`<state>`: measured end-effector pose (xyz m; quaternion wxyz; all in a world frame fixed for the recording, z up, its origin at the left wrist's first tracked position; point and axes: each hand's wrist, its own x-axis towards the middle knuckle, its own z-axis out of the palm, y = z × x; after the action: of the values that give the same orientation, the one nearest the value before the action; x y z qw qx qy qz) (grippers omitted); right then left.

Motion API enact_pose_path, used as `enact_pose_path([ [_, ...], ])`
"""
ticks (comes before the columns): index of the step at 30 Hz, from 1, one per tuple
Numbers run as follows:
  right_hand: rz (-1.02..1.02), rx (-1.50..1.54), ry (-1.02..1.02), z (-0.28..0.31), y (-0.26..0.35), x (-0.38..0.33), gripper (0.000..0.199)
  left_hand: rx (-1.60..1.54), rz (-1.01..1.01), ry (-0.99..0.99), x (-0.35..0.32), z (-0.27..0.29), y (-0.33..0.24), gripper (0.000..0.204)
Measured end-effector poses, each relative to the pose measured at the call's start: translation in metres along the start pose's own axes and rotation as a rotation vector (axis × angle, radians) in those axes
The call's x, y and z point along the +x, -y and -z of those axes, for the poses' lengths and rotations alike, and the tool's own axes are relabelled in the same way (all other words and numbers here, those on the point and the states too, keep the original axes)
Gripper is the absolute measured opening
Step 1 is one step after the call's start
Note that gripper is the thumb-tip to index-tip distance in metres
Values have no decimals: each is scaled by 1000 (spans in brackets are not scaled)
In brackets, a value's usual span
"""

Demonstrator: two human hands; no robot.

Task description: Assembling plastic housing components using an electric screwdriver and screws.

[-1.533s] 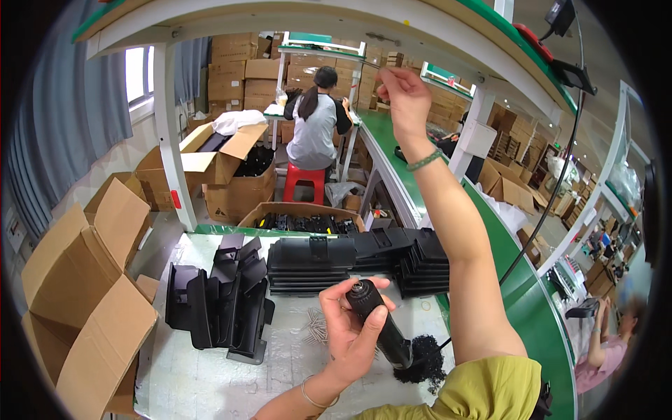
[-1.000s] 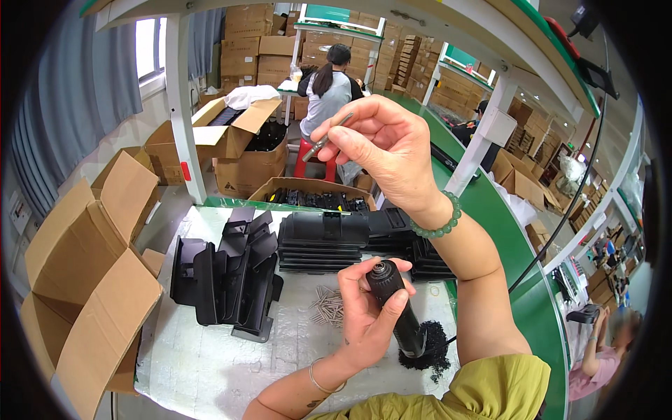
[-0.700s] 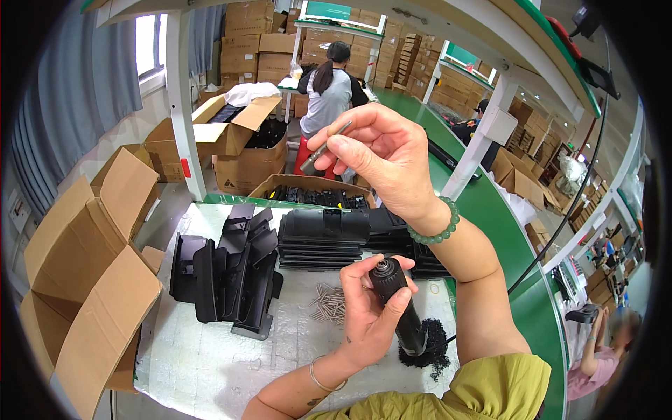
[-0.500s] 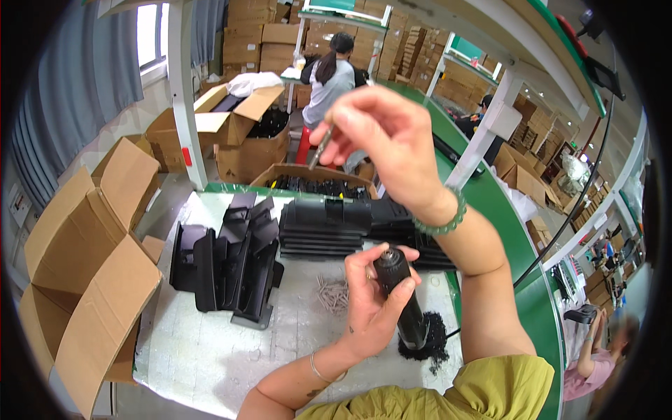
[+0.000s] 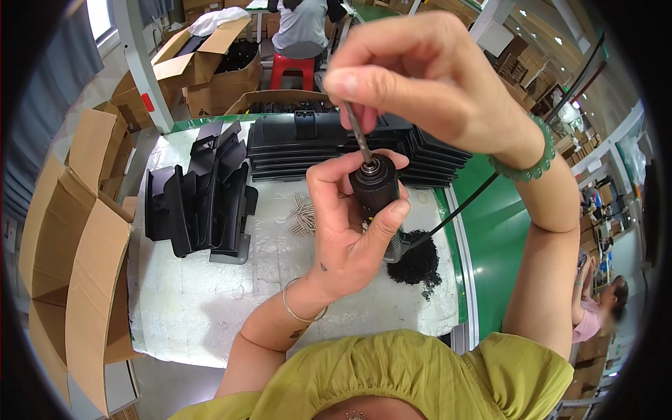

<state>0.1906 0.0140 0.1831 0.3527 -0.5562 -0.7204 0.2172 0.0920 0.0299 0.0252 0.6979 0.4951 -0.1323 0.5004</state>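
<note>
- A black electric screwdriver [image 5: 376, 189] is held upright in the left hand [image 5: 346, 224], raised above the white-covered worktable [image 5: 210, 301]; the fingers are wrapped tightly around its barrel, with the thumb pressed against the right side.
- A thin metal bit [image 5: 358, 136] is pinched between thumb and fingertips of the right hand [image 5: 420, 77], in a narrow, closed grip.
- The lower end of the bit is seen at the silver chuck on top of the screwdriver; whether it is fully seated cannot be told.
- A black cable [image 5: 458, 206] is seen running from behind the left hand toward the right, across the green strip [image 5: 490, 245] beside the table.
- A green bead bracelet [image 5: 532, 164] is worn on the right wrist, and a thin bangle [image 5: 297, 311] on the left wrist.
- A pile of small black screws [image 5: 416, 266] is seen on the table, just below and right of the screwdriver.
- A loose cluster of pale metal pins [image 5: 302, 213] lies on the table just left of the left hand.
- A group of black plastic parts [image 5: 203, 196] stands upright at the table's left side; a flat stack of black plastic panels [image 5: 308, 143] lies along the far edge.
- Open cardboard boxes [image 5: 77, 231] are seen left of the table.
- A seated person [image 5: 301, 24] on a red stool [image 5: 290, 66] is visible beyond the table.
</note>
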Motion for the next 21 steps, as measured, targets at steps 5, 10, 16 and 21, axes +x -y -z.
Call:
enact_pose_path([
  [5,107,-12,3,2,-2,-11,17,-92,44,12,-2,-4,-3,47],
  [10,75,-284,27,-2,-7,-16,16,-76,57,-6,-1,1,-4,47],
  [16,-13,-225,31,-3,-9,-18,18,-156,100,25,3,3,-5,47],
  [21,-66,-122,41,0,-9,-23,19,-162,113,31,2,0,-4,47],
])
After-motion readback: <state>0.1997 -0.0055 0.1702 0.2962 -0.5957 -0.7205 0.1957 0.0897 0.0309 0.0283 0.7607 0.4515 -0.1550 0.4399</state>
